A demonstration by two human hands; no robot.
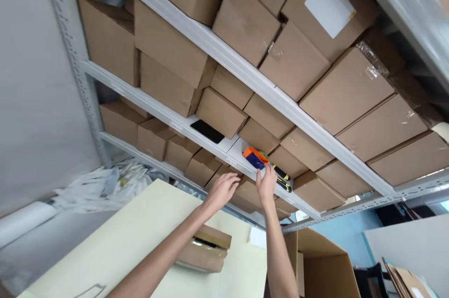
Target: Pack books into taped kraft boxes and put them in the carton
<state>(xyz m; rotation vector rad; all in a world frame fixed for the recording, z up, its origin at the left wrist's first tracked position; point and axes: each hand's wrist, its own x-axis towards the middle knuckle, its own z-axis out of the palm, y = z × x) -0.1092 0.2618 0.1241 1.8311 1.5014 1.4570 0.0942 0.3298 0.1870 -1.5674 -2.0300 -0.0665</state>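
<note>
My right hand (266, 185) reaches up to the middle shelf, its thumb and fingers apart. Its fingertips are at an orange-and-blue object (256, 157) whose kind I cannot make out; whether they touch is unclear. Just right of these fingers lie black-and-yellow tool handles (283, 185), their other ends hidden. My left hand (221, 190) is raised below the shelf edge with its fingers stretched out and nothing in them. A flat black rectangular object (207, 131) lies on the shelf up and left of both hands.
Brown cardboard boxes (220, 113) fill much of the metal shelving (196, 132). Below my arms is a pale yellow tabletop (147, 237) with a taped carton (203, 253). An open cardboard box (324, 265) stands at the lower right. White bundles (105, 185) lie at left.
</note>
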